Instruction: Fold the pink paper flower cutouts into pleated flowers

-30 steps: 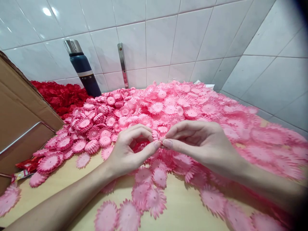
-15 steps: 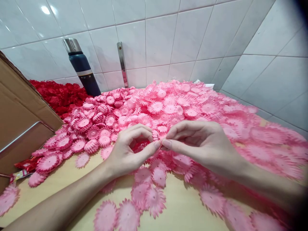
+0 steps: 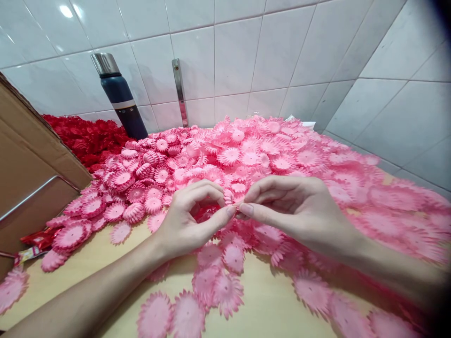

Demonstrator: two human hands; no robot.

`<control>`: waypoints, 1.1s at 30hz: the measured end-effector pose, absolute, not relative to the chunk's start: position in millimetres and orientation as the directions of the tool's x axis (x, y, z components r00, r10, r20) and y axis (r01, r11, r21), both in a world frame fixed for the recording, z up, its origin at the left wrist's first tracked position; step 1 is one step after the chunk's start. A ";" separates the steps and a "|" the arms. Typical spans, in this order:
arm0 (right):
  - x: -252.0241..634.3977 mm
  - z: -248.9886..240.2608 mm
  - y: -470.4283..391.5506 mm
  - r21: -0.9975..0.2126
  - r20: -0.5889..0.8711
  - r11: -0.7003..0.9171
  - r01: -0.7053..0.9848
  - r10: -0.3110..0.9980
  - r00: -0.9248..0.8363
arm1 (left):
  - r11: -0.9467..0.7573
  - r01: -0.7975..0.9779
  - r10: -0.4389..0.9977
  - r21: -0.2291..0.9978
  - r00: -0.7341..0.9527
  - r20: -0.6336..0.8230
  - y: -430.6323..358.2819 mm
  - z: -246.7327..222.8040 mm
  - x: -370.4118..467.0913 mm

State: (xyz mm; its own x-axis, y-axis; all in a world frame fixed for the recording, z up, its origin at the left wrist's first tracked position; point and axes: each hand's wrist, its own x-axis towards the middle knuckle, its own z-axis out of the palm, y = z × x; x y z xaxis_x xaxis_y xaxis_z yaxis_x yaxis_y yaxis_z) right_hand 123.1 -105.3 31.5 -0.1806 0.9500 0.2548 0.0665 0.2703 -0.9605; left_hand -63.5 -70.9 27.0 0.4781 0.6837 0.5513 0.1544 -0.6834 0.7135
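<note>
My left hand [image 3: 193,216] and my right hand [image 3: 296,211] meet fingertip to fingertip over a heap of pink scalloped discs [image 3: 250,159]. Thumb and forefinger of each are pinched together. Between the two pinches a small pinkish sliver shows, too small to name. Red-edged pink pieces partly show behind the left fingers. Loose pink discs [image 3: 188,314] lie on the pale table [image 3: 268,300] below the hands.
A dark blue bottle [image 3: 123,101] with a steel cap stands at the back left, beside a red heap [image 3: 95,138]. At the left edge are a cardboard box [image 3: 31,159] and a red wrapper [image 3: 40,238]. A metal bracket [image 3: 179,91] is on the tiled wall.
The view has shifted very slightly. Both hands keep nearly the same pose, with their fingertips still together.
</note>
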 end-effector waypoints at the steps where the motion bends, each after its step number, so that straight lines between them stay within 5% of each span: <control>1: 123.1 31.4 -105.4 -0.960 0.255 0.271 0.072 0.950 -0.181 | -0.684 0.157 0.684 0.712 0.478 0.551 -70.9 27.0 -63.6; 10: 119.7 33.0 -106.4 -0.963 0.259 0.267 0.042 0.955 -0.144 | -0.698 0.136 0.664 0.703 0.490 0.565 -71.1 22.7 -65.6; 19: 119.9 33.5 -105.7 -0.976 0.211 0.216 0.016 0.965 -0.159 | -0.877 0.104 0.455 0.469 0.490 0.743 -71.9 27.7 -63.7; 33: 123.8 29.1 -102.6 -0.972 0.200 0.218 0.093 0.964 -0.174 | -0.723 0.054 0.650 0.689 0.390 0.652 -69.9 20.4 -65.7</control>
